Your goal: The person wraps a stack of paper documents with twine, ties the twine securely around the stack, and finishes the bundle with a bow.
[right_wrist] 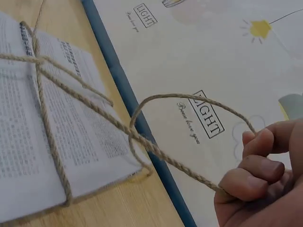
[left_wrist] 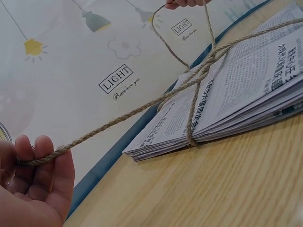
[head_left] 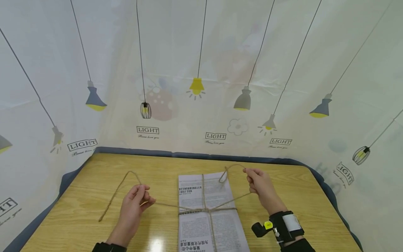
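A stack of printed newspapers (head_left: pixel 192 196) lies on the table, bound crosswise by twine (head_left: pixel 204 190) that crosses near its middle. To the left of the stack, my left hand (head_left: pixel 133 203) grips one end of the twine, and a loose tail arcs from it down toward the table. My right hand (head_left: pixel 261 187), beyond the stack's right edge, holds the other end with curled fingers; its tail loops back over the stack's far right corner. Both strands run from the crossing out to the hands. In the left wrist view the twine (left_wrist: pixel 128 113) passes across the left fingers (left_wrist: pixel 61 175).
The wooden table (head_left: pixel 78 185) has a dark blue edge strip (head_left: pixel 201 155) at the back. Behind it hangs a pale sheet (head_left: pixel 176 52) printed with lamps. A strap with a small black device (head_left: pixel 261 229) sits on the right wrist.
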`<state>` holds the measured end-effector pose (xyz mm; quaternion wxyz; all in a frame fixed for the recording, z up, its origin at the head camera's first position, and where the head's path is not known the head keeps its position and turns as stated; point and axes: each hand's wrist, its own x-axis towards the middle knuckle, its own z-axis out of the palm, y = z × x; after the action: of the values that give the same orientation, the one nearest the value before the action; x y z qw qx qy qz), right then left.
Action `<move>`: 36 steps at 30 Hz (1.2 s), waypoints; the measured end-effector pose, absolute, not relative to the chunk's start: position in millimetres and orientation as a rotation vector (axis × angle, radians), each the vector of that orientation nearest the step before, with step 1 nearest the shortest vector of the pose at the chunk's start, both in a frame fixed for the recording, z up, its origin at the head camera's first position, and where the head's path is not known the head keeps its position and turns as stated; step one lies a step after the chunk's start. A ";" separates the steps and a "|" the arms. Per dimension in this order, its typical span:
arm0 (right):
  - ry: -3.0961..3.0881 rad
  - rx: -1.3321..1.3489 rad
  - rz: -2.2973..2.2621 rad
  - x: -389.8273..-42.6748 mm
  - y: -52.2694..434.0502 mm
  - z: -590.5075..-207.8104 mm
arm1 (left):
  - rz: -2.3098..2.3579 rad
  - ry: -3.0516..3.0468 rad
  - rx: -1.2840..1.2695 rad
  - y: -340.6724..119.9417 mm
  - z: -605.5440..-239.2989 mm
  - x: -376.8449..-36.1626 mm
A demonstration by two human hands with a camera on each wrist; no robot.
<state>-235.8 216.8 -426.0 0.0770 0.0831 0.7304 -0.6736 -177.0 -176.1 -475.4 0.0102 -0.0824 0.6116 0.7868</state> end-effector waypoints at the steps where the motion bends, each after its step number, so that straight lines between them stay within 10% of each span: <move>1: 2.207 0.272 -2.004 -235.8 218.9 -427.1 | 2.453 1.910 -0.257 -176.4 -475.8 -177.1; 21: 2.175 0.423 -2.016 -231.5 239.0 -449.7 | 2.406 1.969 -0.407 -182.0 -486.2 -178.3; 36: 2.075 -0.409 -2.037 -233.8 137.6 -418.8 | 2.392 1.964 -0.319 -169.2 -480.7 -176.2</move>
<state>-233.8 137.6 -418.8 0.1024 -0.1387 0.7029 -0.6900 -176.2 -169.2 -480.7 0.0149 -0.1026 0.6311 0.7687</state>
